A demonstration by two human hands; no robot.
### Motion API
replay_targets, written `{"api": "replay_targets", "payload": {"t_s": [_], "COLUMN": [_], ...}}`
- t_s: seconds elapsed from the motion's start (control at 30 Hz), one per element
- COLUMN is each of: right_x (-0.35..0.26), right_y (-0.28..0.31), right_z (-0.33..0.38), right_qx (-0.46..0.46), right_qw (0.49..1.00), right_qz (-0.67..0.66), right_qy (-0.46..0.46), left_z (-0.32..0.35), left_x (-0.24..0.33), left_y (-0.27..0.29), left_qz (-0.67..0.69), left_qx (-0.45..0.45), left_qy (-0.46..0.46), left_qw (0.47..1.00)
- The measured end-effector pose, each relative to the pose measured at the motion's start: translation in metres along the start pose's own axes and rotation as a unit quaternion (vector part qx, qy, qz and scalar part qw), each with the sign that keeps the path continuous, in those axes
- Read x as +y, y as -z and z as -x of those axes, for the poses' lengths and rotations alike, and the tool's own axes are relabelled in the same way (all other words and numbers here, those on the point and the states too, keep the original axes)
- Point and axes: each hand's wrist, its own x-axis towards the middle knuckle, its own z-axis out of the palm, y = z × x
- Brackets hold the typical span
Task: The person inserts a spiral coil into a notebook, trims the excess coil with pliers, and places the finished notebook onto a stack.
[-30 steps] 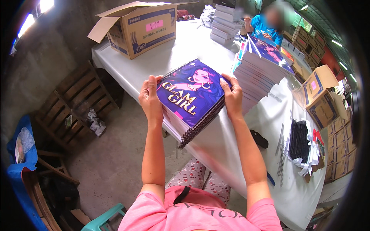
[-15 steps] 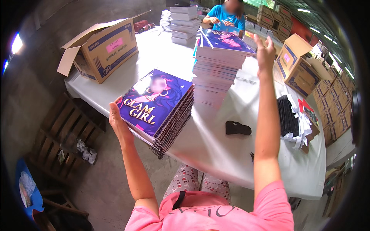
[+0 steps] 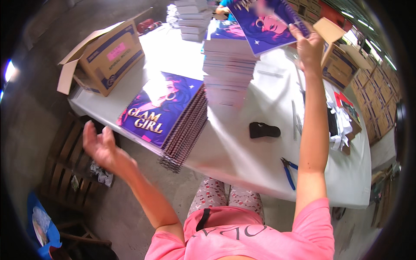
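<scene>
The right hand [image 3: 310, 47] is gripping a purple-covered notebook [image 3: 269, 29] by its edge, thumb lying on the cover, and is holding it raised above the bench [image 3: 225, 158]. The left hand [image 3: 106, 149] is hanging open and empty, fingers spread, apart from the spiral-bound stack [image 3: 161, 106] to its right. Between the hands — beyond that stack — a taller pile of books [image 3: 229, 71] is standing; blue-handled pliers [image 3: 289, 174] are lying nearer than the right hand.

"What sits on the white-covered worktop [image 3: 229, 149]?"
"Stacked spiral notebooks [image 3: 162, 110] left of centre, cardboard carton [image 3: 113, 65] upper left, tall book stack [image 3: 227, 65] upper centre."
"Lower right?"
"Blue-handled pliers [image 3: 288, 176]."
</scene>
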Motion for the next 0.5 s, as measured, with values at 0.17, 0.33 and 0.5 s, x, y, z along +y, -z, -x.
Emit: {"api": "replay_targets", "payload": {"t_s": [0.17,0.33,0.5], "right_x": [-0.071,-0.056,-0.026], "right_y": [0.086,0.115,0.139], "right_z": [0.084,0.215,0.236], "right_qx": [-0.07,-0.203,-0.363], "right_qw": [0.99,0.963,0.909], "right_qz": [0.118,0.066,0.045], "right_qy": [-0.033,-0.164,-0.201], "left_z": [0.085,0.194,0.235], "left_x": [0.104,0.109,0.035], "left_y": [-0.04,-0.077,-0.088], "left_qz": [0.094,-0.009,-0.091], "left_qx": [-0.226,-0.483,-0.519], "left_qy": [-0.242,-0.252,-0.288], "left_qw": [0.939,0.839,0.8]}}
